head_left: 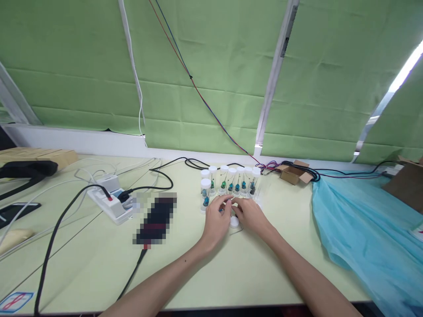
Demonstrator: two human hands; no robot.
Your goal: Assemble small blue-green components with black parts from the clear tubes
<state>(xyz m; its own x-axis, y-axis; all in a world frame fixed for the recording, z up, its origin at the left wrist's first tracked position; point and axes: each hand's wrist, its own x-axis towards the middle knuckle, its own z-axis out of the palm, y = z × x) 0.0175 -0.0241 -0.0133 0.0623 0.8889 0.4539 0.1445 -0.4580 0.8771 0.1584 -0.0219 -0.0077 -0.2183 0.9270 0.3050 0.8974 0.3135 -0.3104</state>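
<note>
1. Although fingers cover much of it, a small blue piece (221, 210) shows beside the left hand (218, 215), low in front of a row of clear cylindrical containers with white round lids (232, 171).
2. The left hand curls inward, its thumb and fingers close together in a narrow pinch; what lies between its fingertips is too small and too covered to tell.
3. The right hand (249, 213) bends toward the left, its fingertips meeting or nearly meeting the other hand's; its grip looks narrow too, but I cannot tell what it holds.
4. A round white plastic lid (234, 222) sits just below the fingers, between the two hands; whether it caps a container is hidden.
5. A thin, grey, wire-like strip (235, 232) lies on the table near that lid.
6. Small blue and green rounded pieces show inside the upright containers; one container (205, 196) stands at the front left, near the left hand.
7. The pale yellow-green table (264, 277) also bears a pixelated dark rectangular device (157, 220) and a white plastic power strip (115, 211) to the left.
8. To the right are a small open brown cardboard box (292, 174) and a crumpled light-blue sheet (346, 211).
</note>
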